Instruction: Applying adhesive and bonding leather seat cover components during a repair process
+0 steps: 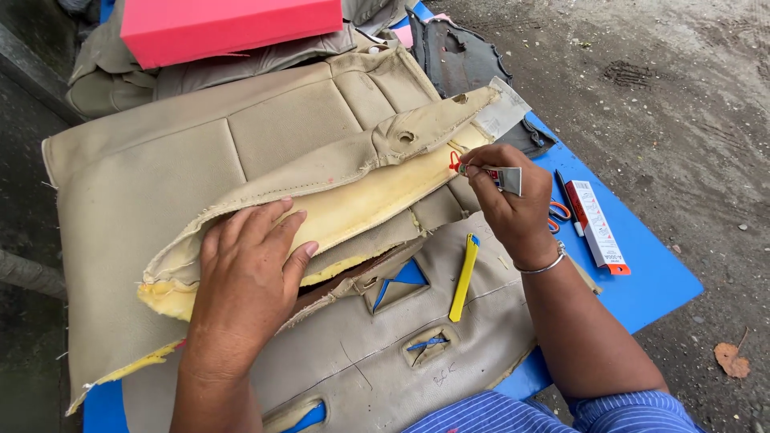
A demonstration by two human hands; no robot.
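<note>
Left hand flat on yellow foam; right hand pinches, seemingly, a glue tube

Left hand flat on seat cover; right hand grips glue tube.

Two hands: left hand, right hand. One glue tube, one yellow tool, one pink box, one small carton. One pair of scissors, one blue table, one beige seat cover.

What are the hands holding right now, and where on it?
Right hand pinches a small glue tube near its nozzle. Left hand holds nothing, pressing flat on the yellow foam.
</note>
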